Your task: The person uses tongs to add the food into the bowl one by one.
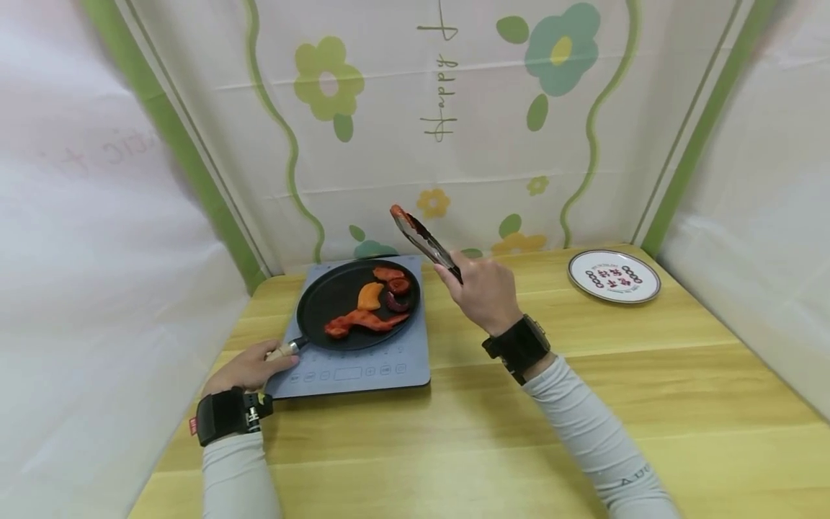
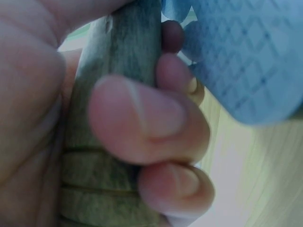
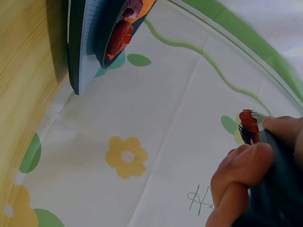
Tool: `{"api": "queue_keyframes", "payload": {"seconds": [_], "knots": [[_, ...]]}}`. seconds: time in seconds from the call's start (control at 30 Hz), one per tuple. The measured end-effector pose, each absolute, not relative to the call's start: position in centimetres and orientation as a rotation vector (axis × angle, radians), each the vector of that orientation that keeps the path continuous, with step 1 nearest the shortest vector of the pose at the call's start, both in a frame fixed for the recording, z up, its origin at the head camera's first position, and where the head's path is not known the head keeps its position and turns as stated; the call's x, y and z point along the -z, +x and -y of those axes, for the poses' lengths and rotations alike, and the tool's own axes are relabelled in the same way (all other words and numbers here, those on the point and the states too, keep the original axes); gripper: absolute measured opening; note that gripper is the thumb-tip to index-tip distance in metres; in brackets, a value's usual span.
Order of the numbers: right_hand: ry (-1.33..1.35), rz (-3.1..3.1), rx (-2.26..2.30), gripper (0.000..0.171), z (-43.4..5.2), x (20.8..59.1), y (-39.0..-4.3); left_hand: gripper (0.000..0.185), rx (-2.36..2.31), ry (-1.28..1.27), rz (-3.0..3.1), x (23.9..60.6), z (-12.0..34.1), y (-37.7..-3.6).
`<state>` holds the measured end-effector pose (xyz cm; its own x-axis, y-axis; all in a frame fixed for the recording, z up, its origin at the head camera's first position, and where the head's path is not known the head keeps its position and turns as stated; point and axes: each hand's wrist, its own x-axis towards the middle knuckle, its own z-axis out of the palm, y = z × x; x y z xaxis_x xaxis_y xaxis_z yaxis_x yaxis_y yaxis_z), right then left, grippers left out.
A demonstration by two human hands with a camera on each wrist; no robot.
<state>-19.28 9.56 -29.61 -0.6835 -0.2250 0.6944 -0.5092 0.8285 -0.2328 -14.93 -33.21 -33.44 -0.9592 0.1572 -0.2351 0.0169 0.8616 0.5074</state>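
Observation:
My left hand (image 1: 249, 366) grips the wooden handle (image 2: 128, 42) of a black frying pan (image 1: 324, 303), fingers curled round it. In the pan lie a long reddish wing-shaped piece (image 1: 363, 321), an orange piece (image 1: 369, 295), a dark red curled piece (image 1: 397, 303) and other red pieces (image 1: 389, 274). Raised to the right of the pan, my right hand (image 1: 488, 292) holds metal tongs (image 1: 424, 244), their tips up and toward the back wall. Between the tips sits a small reddish food piece (image 3: 248, 124), partly covered by the tongs.
Under the pan is a grey flat induction cooker (image 1: 415, 367) with touch buttons along its front. A white plate (image 1: 612, 288) with a dark rim and red printed marks stands at the back right of the wooden table (image 1: 493, 425). Flower-patterned cloth (image 1: 389, 158) encloses the back and sides.

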Motion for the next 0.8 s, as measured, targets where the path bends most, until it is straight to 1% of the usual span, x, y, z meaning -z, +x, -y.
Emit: {"api": "queue_keyframes", "payload": {"seconds": [0.53, 0.8], "knots": [[0.593, 2.318, -0.396, 0.031, -7.8, 29.6, -19.2, 0.034, -0.791, 0.112, -2.76, 33.1, 33.0, -14.6], [0.619, 2.333, -0.218, 0.034, -7.1, 29.8, -18.9, 0.039, -0.813, 0.047, -2.737, 33.1, 33.1, -14.6]]}}
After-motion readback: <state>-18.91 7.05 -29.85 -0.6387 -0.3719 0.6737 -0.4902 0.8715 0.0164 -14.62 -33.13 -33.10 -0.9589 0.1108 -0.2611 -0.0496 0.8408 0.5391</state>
